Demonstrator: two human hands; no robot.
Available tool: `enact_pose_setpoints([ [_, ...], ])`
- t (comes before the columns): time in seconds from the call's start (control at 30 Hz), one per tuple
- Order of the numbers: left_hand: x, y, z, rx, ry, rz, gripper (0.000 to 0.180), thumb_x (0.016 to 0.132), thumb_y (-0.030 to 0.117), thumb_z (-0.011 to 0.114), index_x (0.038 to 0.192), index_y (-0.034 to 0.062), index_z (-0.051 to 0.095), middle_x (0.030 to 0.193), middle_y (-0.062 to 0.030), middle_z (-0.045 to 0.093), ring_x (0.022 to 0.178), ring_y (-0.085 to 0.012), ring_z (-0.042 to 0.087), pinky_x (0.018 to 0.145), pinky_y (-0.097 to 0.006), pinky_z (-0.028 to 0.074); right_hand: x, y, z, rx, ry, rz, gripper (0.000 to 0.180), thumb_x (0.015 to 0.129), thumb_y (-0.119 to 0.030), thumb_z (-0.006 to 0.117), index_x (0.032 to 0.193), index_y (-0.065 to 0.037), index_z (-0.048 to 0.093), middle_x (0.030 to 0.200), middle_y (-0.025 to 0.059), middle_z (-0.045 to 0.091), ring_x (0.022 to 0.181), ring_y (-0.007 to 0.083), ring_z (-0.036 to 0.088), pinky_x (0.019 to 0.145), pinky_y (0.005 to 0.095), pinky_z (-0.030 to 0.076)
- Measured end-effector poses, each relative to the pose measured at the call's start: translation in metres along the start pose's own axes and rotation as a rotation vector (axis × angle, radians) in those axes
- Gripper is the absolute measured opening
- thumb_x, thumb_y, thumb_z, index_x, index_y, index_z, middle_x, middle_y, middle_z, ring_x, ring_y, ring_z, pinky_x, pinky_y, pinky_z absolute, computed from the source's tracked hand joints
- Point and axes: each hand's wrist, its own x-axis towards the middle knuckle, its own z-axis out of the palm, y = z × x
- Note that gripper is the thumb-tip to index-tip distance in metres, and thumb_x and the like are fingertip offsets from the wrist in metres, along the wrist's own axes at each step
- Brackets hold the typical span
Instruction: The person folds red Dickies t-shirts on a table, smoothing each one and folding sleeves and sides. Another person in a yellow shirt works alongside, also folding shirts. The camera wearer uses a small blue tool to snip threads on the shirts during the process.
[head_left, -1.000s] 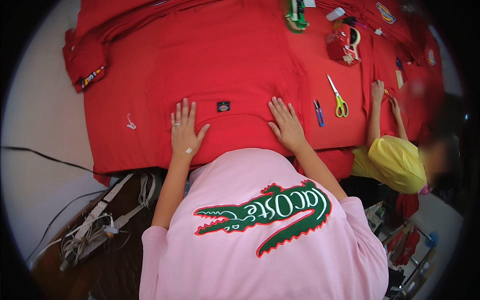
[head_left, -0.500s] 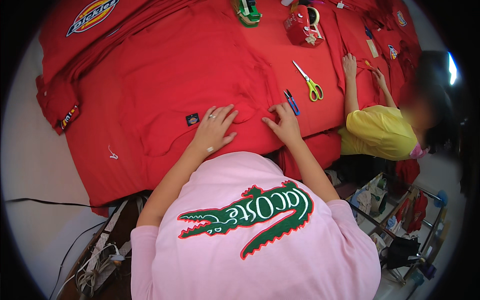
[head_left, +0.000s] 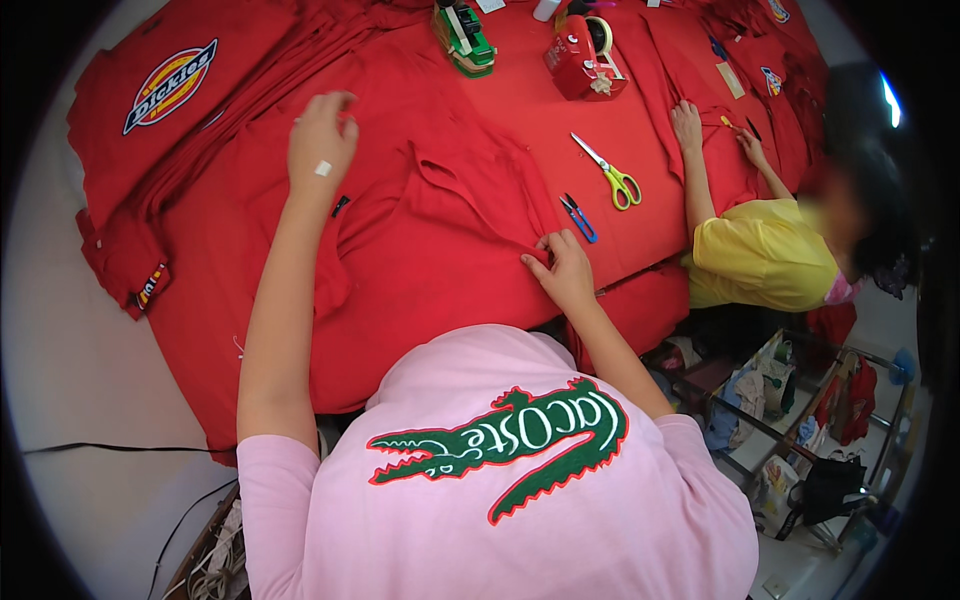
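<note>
Lots going on around the edges of this table. Yellow-handled scissors are lying open-ish on the red cloth, with small blue-handled snips sitting just beside them, nearer the table's edge. Up top a green tape dispenser and a red tape dispenser are standing near each other. A stack of folded red garments with a round patch is piling up on the left. On the right, a co-worker in a yellow shirt is leaning over more red fabric. A black cable is trailing across the white floor, and a metal rack is holding bags and clothes.
</note>
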Motion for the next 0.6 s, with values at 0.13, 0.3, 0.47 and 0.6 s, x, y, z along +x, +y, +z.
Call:
enact_pose_setpoints([
  [0.13,-0.04,0.028,0.055,0.052,-0.215,0.4,0.048,0.085,-0.003,0.056,0.129,0.0133,0.067,0.141,-0.0159,0.059,0.128,-0.038,0.057,0.112,-0.048,0.046,-0.004,0.002,0.006,-0.07,0.067,-0.048,0.029,0.079,-0.021,0.086,0.085,-0.008,0.061,0.088,0.0083,0.058,0.074,0.0266,0.059,0.073,0.0422,0.046],
  [0.3,-0.056,0.036,0.091,0.276,-0.301,0.378,0.038,0.081,-0.005,0.063,0.114,0.0138,0.068,0.135,-0.0092,0.062,0.129,-0.0293,0.059,0.12,-0.048,0.037,-0.01,-0.014,0.006,-0.048,0.046,-0.072,0.021,0.079,-0.011,0.081,0.085,-0.01,0.06,0.086,0.0076,0.059,0.078,0.0266,0.06,0.074,0.041,0.044],
  [0.47,-0.05,0.014,0.027,0.113,0.072,0.303,0.027,0.078,-0.008,0.061,0.091,0.0137,0.07,0.107,0.0008,0.07,0.107,-0.0211,0.067,0.109,-0.046,0.043,-0.024,-0.022,-0.003,-0.049,-0.008,-0.468,0.021,0.074,-0.001,0.072,0.092,-0.01,0.064,0.087,0.0073,0.059,0.082,0.0294,0.062,0.075,0.0433,0.047],
  [0.6,-0.121,-0.024,-0.011,0.313,0.012,0.216,0.037,0.081,-0.008,0.059,0.105,0.0159,0.074,0.137,-0.0031,0.065,0.131,-0.0249,0.058,0.119,-0.05,0.034,-0.03,-0.026,0.008,0.022,-0.267,-0.49,0.026,0.075,0.0,0.071,0.099,-0.008,0.069,0.093,0.0078,0.063,0.088,0.0288,0.065,0.078,0.0417,0.052],
])
